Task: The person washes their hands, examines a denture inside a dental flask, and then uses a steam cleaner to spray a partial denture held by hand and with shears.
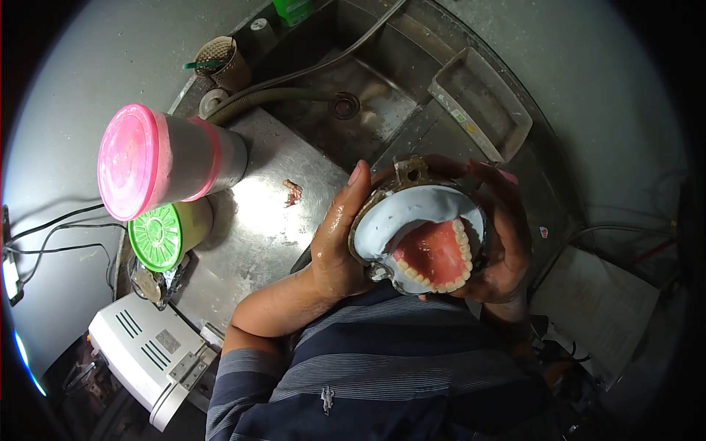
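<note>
Both hands hold up a metal denture flask (411, 172) filled with pale blue-grey plaster (412, 207). Set in the plaster is a denture (434, 253) with a pink base and an arch of cream-white teeth, facing up toward me. My left hand (340, 242) grips the flask's left side, its thumb pointing up along the rim and wet in places. From the right, my right hand (507, 246) wraps round the other side, fingers curled over the far edge. The undersides of the flask and the lower fingers are hidden.
Left on the metal counter (276, 158) stand a pink-lidded tub (129, 162) and a green-lidded tub (156, 237). A reddish scrap (293, 192) lies nearby. Behind are a sink with a drain (343, 106), a hose (272, 95) and a shallow tray (482, 103). A white machine (147, 353) sits lower left.
</note>
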The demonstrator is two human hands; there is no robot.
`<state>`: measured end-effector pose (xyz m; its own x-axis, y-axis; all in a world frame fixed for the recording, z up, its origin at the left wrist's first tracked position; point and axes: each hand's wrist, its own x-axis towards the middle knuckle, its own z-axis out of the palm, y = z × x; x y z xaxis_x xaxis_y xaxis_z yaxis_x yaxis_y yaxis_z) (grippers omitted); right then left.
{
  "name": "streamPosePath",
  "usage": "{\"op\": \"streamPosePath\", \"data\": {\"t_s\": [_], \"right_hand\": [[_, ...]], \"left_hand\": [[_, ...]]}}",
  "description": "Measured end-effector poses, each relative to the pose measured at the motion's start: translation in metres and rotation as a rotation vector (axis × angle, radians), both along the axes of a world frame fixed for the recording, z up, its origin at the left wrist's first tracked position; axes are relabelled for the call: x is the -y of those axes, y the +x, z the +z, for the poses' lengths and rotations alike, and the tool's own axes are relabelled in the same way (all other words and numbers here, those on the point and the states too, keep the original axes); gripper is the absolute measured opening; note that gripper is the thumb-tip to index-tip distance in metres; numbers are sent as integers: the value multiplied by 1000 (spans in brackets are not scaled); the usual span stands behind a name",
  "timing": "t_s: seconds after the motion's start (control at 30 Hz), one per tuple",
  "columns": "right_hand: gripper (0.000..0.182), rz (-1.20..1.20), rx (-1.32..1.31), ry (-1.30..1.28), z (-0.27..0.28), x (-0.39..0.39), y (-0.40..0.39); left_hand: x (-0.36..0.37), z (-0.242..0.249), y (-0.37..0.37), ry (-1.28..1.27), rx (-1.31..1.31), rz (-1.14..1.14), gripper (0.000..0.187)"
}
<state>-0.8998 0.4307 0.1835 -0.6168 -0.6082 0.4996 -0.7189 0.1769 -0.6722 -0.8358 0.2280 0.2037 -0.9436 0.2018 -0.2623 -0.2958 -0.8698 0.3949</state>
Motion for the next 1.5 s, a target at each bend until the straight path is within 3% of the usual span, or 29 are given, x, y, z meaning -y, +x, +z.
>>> {"op": "streamPosePath", "data": {"t_s": [0.1,0.27,0.4,0.5,0.57,0.6,0.67,0.73,0.8,0.93,1.07,1.5], "right_hand": [[83,14,51,-66,-3,-2,-1],[84,68,37,130,10,-5,-8],[87,78,23,97,2,-9,-7],[93,78,36,91,7,-8,-8],[103,61,-46,266,28,-1,-9],[103,62,-47,265,26,-1,-9],[104,49,51,3,21,2,-9],[99,41,11,4,26,7,-12],[110,49,-87,125,29,13,-13],[100,24,-190,293,42,27,-12],[85,-23,-124,306,40,31,-9],[80,-38,-108,298,37,30,-9]], "left_hand": [[2,-2,3,-8,39,-1,73],[0,-2,2,53,95,25,72],[-2,-7,2,11,37,50,73],[-2,-7,1,23,48,50,74],[-4,-8,-1,41,42,48,74],[-6,-10,-5,-9,-23,58,74],[-6,-19,-8,-57,-109,34,74],[-4,-30,-10,-105,-166,8,72],[-12,-34,-14,-206,-175,74,71],[-19,-44,-15,-425,-221,177,68],[-21,-44,-14,-453,-229,175,68],[-21,-46,-14,-474,-209,173,69]]}}
